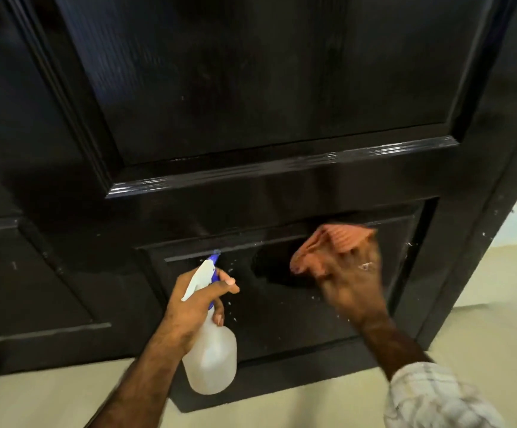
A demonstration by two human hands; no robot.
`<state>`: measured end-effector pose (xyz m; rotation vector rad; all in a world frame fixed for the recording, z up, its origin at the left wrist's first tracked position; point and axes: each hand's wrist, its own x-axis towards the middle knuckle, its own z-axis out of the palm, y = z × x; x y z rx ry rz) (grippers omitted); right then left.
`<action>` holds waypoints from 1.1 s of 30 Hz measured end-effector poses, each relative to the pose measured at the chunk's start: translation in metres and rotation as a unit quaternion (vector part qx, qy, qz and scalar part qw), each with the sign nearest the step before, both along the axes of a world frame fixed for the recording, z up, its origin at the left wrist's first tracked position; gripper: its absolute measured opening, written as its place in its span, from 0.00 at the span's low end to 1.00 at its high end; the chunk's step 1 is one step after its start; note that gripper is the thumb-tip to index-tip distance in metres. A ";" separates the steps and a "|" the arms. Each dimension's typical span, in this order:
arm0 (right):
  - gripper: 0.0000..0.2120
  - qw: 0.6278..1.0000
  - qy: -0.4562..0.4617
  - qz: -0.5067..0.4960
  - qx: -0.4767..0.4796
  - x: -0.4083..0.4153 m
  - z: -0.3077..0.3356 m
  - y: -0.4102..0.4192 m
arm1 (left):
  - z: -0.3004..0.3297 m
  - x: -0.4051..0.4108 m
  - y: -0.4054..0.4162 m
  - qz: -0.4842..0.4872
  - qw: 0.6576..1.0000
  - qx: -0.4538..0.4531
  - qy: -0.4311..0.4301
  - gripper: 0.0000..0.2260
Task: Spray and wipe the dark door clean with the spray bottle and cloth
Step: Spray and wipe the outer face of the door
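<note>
— Left hand (189,307)?
— Wrapped round the neck of a translucent white spray bottle (212,353), forefinger stretched over the blue trigger. Nozzle aimed at the lower panel (282,304) of the dark door (251,88), close to its top moulding. Bottle body hanging below the fist, in front of the door's bottom rail.

— And the right hand (350,279)?
— Blurred. Clutching a pinkish-orange cloth (328,245), bunched between the fingers and pressed flat on the same lower panel, up near its top right corner. Ring on one finger. Checked sleeve (430,400) at the wrist, low on the right.

— Anything on the panel itself?
— Small white droplets scattered between the nozzle and the cloth, more along the panel's right edge and on the door's edge further right. Glossy streak on the moulding under the big upper panel.

— Below the door?
— Pale floor (483,335), with a strip of blue and white showing past the door's right edge; hard to tell what.
</note>
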<state>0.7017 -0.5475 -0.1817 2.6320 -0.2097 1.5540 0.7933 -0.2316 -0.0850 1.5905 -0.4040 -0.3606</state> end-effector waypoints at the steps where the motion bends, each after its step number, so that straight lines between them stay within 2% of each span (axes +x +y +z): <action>1: 0.31 0.994 -0.042 -0.055 0.086 0.001 0.002 -0.010 | -0.001 -0.005 0.002 0.013 1.000 0.002 0.004 0.03; 3: 0.31 0.953 -0.127 -0.136 0.238 0.017 0.007 -0.002 | -0.004 -0.011 0.006 0.029 0.999 -0.004 0.015 0.04; 5: 0.29 0.935 -0.150 -0.130 0.293 0.042 0.015 0.038 | -0.007 -0.013 0.011 0.047 0.998 -0.007 0.032 0.08; 9: 0.32 0.979 -0.057 -0.032 0.195 0.077 0.004 0.134 | -0.011 -0.002 0.033 0.065 0.997 -0.003 0.032 0.10; 12: 0.32 0.992 -0.023 0.010 0.124 0.096 -0.002 0.171 | -0.010 0.014 0.053 0.067 0.998 -0.006 -0.002 0.05; 13: 0.33 0.996 -0.010 0.035 0.082 0.099 0.000 0.177 | -0.009 0.019 0.060 0.065 0.998 -0.013 -0.007 0.07; 16: 0.35 0.979 0.064 0.155 -0.113 0.100 0.011 0.163 | -0.013 0.034 0.078 0.042 0.999 -0.025 -0.007 0.14; 18: 0.30 0.963 0.074 0.190 -0.179 0.089 0.018 0.129 | -0.011 0.041 0.082 0.028 0.999 -0.024 -0.016 0.10; 21: 0.31 0.985 0.046 0.124 -0.111 0.061 0.018 0.066 | -0.002 0.052 0.085 0.022 0.999 -0.022 -0.022 0.04; 23: 0.27 0.994 0.054 0.078 -0.053 0.043 0.008 0.060 | 0.001 0.052 0.084 0.012 1.000 -0.019 -0.018 0.02; 25: 0.24 0.990 0.068 0.099 -0.073 0.047 0.002 0.083 | 0.008 0.053 0.081 0.006 1.000 -0.013 -0.011 0.03; 28: 0.35 0.985 0.095 0.137 -0.050 0.082 0.017 0.148 | 0.014 0.053 0.077 0.015 1.000 -0.018 -0.008 0.07; 30: 0.30 0.979 0.070 0.181 -0.063 0.107 0.023 0.186 | 0.008 0.054 0.080 0.064 0.998 0.008 0.000 0.10; 32: 0.25 0.973 0.051 0.209 -0.087 0.122 0.024 0.205 | -0.001 0.053 0.087 0.122 0.991 0.057 0.009 0.18; 33: 0.24 0.970 0.050 0.215 -0.106 0.123 0.022 0.202 | -0.005 0.054 0.091 0.125 0.991 0.052 0.007 0.17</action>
